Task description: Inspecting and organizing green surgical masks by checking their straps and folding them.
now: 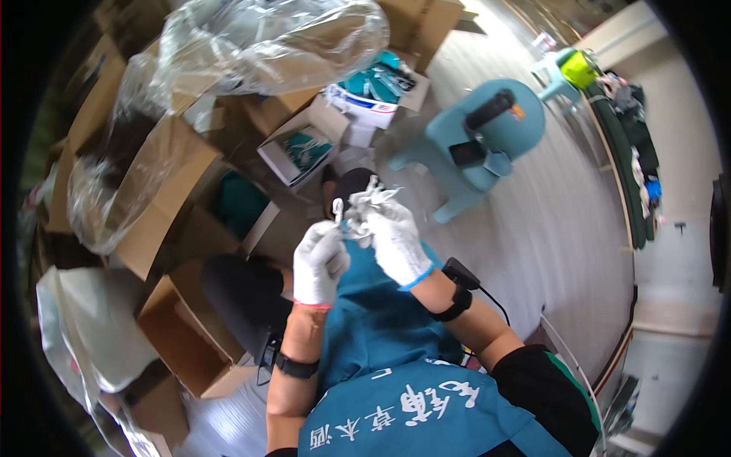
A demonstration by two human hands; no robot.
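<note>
My left hand (320, 263), in a white knit glove with a red cuff, is closed with its fingertips pinching a small white hook-shaped piece (338, 208) that stands up from them. Just to its right, my right hand (397, 242), gloved in white with a blue cuff, is closed around a bunch of thin white pieces (373, 194) whose ends stick out in several directions. They look like plastic hooks, but blur hides their exact kind. Both hands are close together over the blue apron (373, 305) on my lap.
Ahead sit a small open box (301, 152) with teal items and white strips, and a white carton (362, 114) of teal packets. Cardboard boxes (183, 335) and clear plastic sheeting (266, 46) crowd the left. A blue-green plastic stool (506, 114) at right bears dark objects.
</note>
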